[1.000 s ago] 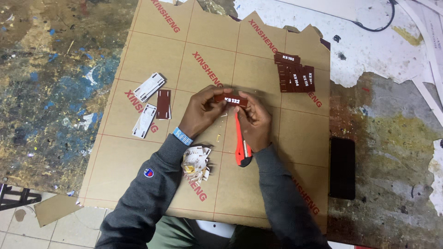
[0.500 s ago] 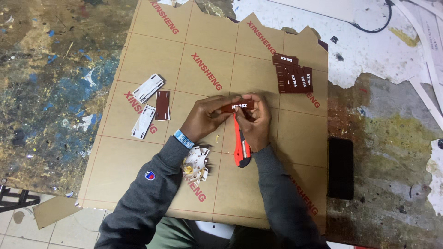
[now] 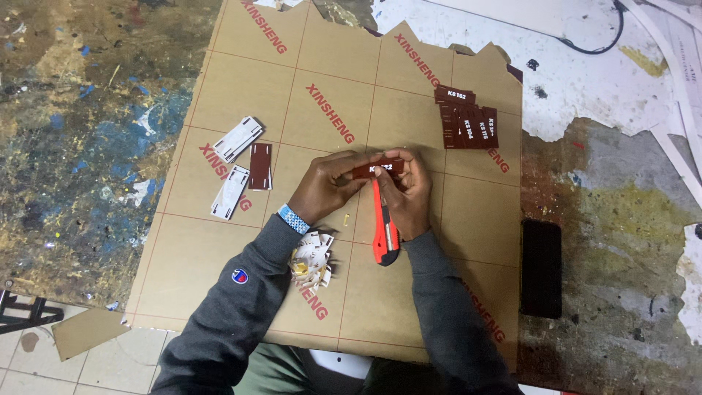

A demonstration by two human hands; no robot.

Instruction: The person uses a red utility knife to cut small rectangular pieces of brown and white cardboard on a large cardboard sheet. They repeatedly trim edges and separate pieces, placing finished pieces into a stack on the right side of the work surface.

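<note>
Brown label plate (image 3: 378, 170) between both hands (image 3: 365, 192), orange knife (image 3: 385, 230) beneath

— What's that small piece?
— A dark brown rectangular tag (image 3: 379, 169) with white lettering, held level above the sheet.
— And the knife?
— The orange utility knife (image 3: 385, 232) points downward beneath it.

Held tag: we see a small dark-red label plate (image 3: 380, 169) pinched between our left hand (image 3: 325, 192) and right hand (image 3: 406, 197).
Stack: dark-red plates (image 3: 466, 121) beyond our right hand.
Left group: two white tags (image 3: 235, 164) and one dark-red plate (image 3: 260, 165), left of our left hand.
Phone: black screen (image 3: 541, 268), well right.
</note>
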